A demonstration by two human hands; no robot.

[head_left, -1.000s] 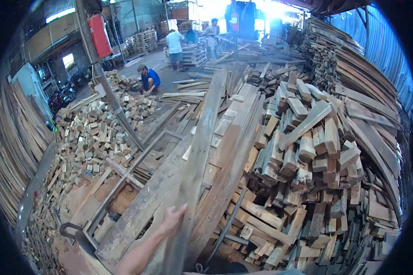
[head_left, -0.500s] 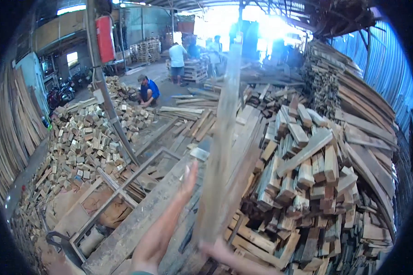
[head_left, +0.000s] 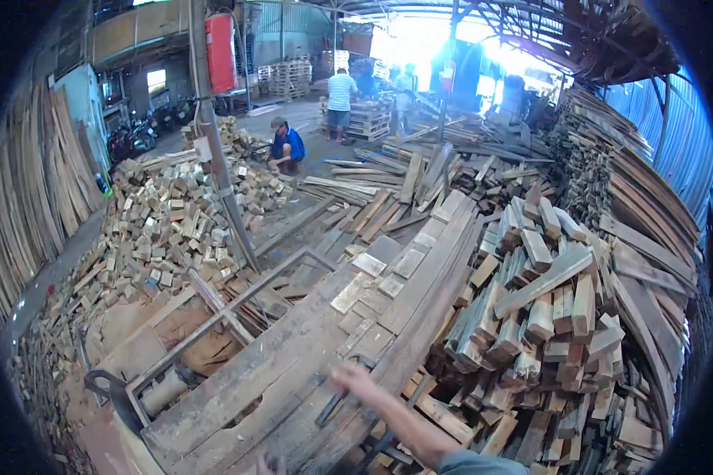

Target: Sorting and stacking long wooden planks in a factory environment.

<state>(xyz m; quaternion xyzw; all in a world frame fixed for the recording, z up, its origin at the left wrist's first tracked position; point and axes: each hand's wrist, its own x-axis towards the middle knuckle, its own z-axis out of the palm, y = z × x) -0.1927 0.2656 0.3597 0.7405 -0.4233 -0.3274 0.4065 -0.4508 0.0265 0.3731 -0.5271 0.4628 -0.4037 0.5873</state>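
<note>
My right hand (head_left: 352, 381) reaches in from the lower right, over the plank-topped bench (head_left: 293, 348). Its fingers look curled, and whatever they may hold is hidden. Under and beside it lies a dark metal bar (head_left: 329, 407), which it touches or hovers just above. Beyond the hand, several short flat wood pieces (head_left: 370, 264) rest on long boards (head_left: 420, 297). My left hand does not show plainly; only a small blurred shape (head_left: 271, 464), which I cannot make out, appears at the lower edge.
Cut blocks (head_left: 174, 214) form a heap at left, behind a metal frame (head_left: 230, 317). Stacked timber (head_left: 543, 309) rises at right. A slanted post (head_left: 218, 166) stands left of centre. One person (head_left: 287, 147) crouches beyond; another (head_left: 341, 99) stands by pallets (head_left: 368, 119).
The long upright piece of wood, blurred before my hands, is out of sight. My left forearm has withdrawn downward. My right hand has risen over the bench, and the view has shifted left.
</note>
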